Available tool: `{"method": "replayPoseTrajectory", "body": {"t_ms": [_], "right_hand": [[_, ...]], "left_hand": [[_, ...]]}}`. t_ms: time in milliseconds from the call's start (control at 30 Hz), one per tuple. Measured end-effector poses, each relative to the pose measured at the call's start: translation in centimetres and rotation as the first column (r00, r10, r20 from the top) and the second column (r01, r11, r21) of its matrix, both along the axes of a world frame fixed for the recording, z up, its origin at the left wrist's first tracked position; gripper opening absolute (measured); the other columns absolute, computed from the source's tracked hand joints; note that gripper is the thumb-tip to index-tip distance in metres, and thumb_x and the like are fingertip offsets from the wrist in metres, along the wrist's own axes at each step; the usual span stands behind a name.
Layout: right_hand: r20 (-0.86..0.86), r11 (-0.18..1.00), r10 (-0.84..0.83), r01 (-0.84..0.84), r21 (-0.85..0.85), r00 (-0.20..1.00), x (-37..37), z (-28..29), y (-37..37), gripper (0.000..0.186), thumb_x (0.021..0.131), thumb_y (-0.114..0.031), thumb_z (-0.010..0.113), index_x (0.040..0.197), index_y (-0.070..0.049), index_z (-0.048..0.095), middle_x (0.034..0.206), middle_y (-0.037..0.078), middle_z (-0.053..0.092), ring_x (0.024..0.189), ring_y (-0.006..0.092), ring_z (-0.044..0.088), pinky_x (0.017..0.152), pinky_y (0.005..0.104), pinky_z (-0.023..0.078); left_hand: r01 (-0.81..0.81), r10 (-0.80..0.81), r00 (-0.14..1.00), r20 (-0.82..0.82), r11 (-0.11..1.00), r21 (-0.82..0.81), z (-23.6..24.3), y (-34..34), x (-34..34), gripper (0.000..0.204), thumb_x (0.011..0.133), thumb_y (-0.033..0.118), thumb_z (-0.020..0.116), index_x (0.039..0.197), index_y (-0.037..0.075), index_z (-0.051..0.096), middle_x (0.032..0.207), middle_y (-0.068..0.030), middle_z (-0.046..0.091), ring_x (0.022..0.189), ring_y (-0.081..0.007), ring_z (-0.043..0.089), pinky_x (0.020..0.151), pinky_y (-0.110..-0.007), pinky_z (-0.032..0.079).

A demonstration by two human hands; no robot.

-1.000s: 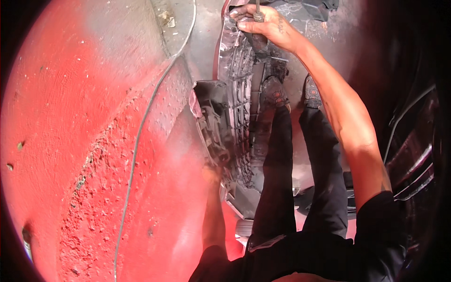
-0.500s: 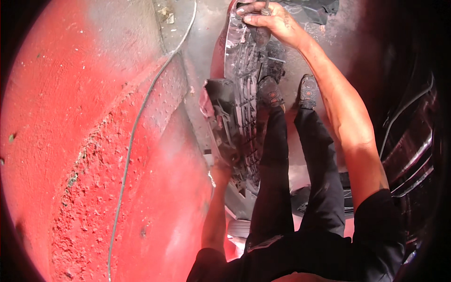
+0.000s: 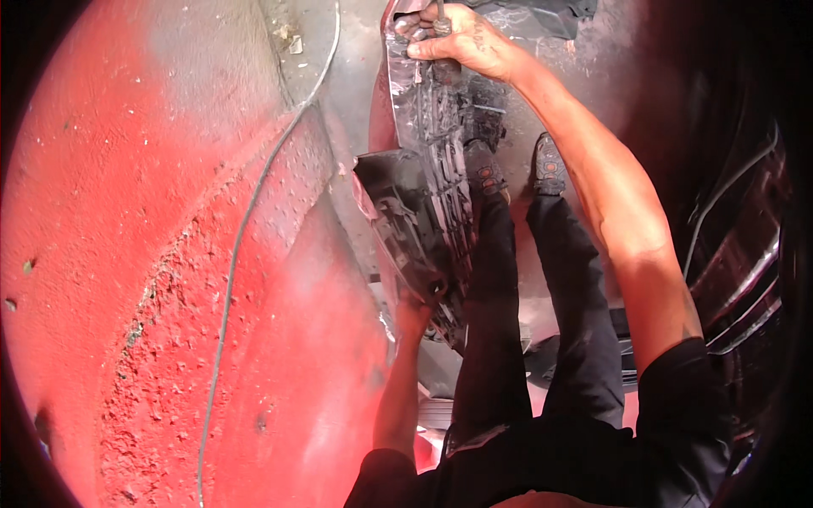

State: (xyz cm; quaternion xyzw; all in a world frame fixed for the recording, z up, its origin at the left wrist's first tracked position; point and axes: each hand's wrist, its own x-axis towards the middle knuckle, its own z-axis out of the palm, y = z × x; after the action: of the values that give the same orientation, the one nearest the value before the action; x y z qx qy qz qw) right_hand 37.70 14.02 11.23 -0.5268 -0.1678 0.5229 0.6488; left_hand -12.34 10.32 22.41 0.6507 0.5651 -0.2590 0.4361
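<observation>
A car bumper (image 3: pixel 436 182) stands lengthwise left of my legs, its dark, ribbed inner side showing and a strip of red along its left edge. At its far end my right hand (image 3: pixel 457 38) is closed around the edge, fingers bent over it. A thin grey rod-like piece (image 3: pixel 441 12) crosses by those fingers; whether it is gripped too is unclear. My left hand (image 3: pixel 411 317) is closed on the bumper's near left part, beside a dark bracket-like section (image 3: pixel 402 199). Most of its fingers are hidden by the bumper and shadow.
A rough red-painted wall or slope (image 3: pixel 169 279) fills the left side, with a grey cable (image 3: pixel 246 218) running down it. My shoes (image 3: pixel 550 167) stand on grey floor close to the bumper. Dark glossy panels (image 3: pixel 745 296) are at the right, and dark plastic pieces (image 3: pixel 533 19) lie at the far end.
My right hand and the bumper's far end have shifted left and slightly nearer. My left hand has moved a little to the right, and the bumper leans more to the left.
</observation>
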Motion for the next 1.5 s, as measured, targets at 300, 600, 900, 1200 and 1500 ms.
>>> {"method": "replayPoseTrajectory", "body": {"t_ms": [300, 600, 900, 1200, 1500], "right_hand": [[-0.168, 0.979, -0.015, 0.048, 0.198, 0.986, 0.2, -1.5, -0.1, 0.037, 0.086, -0.005, 0.070, 0.121, 0.003, 0.062, 0.097, 0.004, 0.068, 0.087, 0.0136, 0.063, 0.077, 0.0275, 0.053], [0.192, 0.994, 0.047, -0.027, -0.108, 0.980, 0.5, 0.0, 0.9, 0.016, 0.088, -0.017, 0.069, 0.097, -0.004, 0.066, 0.078, -0.003, 0.061, 0.068, 0.0100, 0.054, 0.061, 0.0281, 0.045], [-0.147, 0.997, -0.072, 0.066, -0.045, 0.987, 0.0, -0.7, 0.4, 0.030, 0.086, -0.018, 0.072, 0.108, 0.001, 0.066, 0.086, 0.001, 0.065, 0.070, 0.0078, 0.056, 0.059, 0.0233, 0.044], [-0.281, 0.970, -0.038, 0.103, 0.218, 0.959, -0.6, -3.5, -0.3, 0.030, 0.085, -0.011, 0.071, 0.112, -0.002, 0.063, 0.093, -0.001, 0.065, 0.081, 0.0092, 0.060, 0.070, 0.0256, 0.049], [-0.054, 0.981, -0.062, 0.071, 0.178, 0.997, -1.2, -2.6, -1.0, 0.036, 0.085, -0.012, 0.069, 0.120, -0.001, 0.065, 0.112, 0.005, 0.067, 0.105, 0.0143, 0.060, 0.096, 0.0300, 0.046]], "left_hand": [[0.189, -0.178, 0.980, -0.095, 0.974, 0.122, 0.3, -4.6, -5.1, 0.019, 0.079, 0.018, 0.069, 0.094, 0.015, 0.059, 0.081, -0.0101, 0.067, 0.078, -0.0347, 0.067, 0.070, -0.042, 0.052], [0.100, -0.082, 0.992, -0.100, 0.975, 0.197, -0.4, -6.1, -4.4, 0.019, 0.071, 0.010, 0.067, 0.089, 0.013, 0.060, 0.075, -0.0080, 0.065, 0.072, -0.0274, 0.067, 0.067, -0.038, 0.051], [-0.181, 0.185, 0.982, -0.034, 0.977, 0.114, -0.9, 0.9, -11.7, 0.031, 0.078, 0.026, 0.075, 0.099, 0.006, 0.064, 0.087, -0.0088, 0.068, 0.080, -0.0214, 0.066, 0.073, -0.037, 0.051], [-0.260, 0.292, 0.940, 0.178, 0.948, -0.186, 1.9, 8.6, -5.2, 0.044, 0.079, 0.007, 0.052, 0.122, 0.003, 0.056, 0.109, -0.0043, 0.065, 0.092, -0.0134, 0.062, 0.080, -0.027, 0.053], [-0.112, 0.106, 0.993, -0.050, 0.985, -0.134, 1.1, 10.4, -2.8, 0.045, 0.083, 0.014, 0.059, 0.127, 0.002, 0.056, 0.107, -0.0052, 0.067, 0.091, -0.0179, 0.065, 0.079, -0.033, 0.054]]}}
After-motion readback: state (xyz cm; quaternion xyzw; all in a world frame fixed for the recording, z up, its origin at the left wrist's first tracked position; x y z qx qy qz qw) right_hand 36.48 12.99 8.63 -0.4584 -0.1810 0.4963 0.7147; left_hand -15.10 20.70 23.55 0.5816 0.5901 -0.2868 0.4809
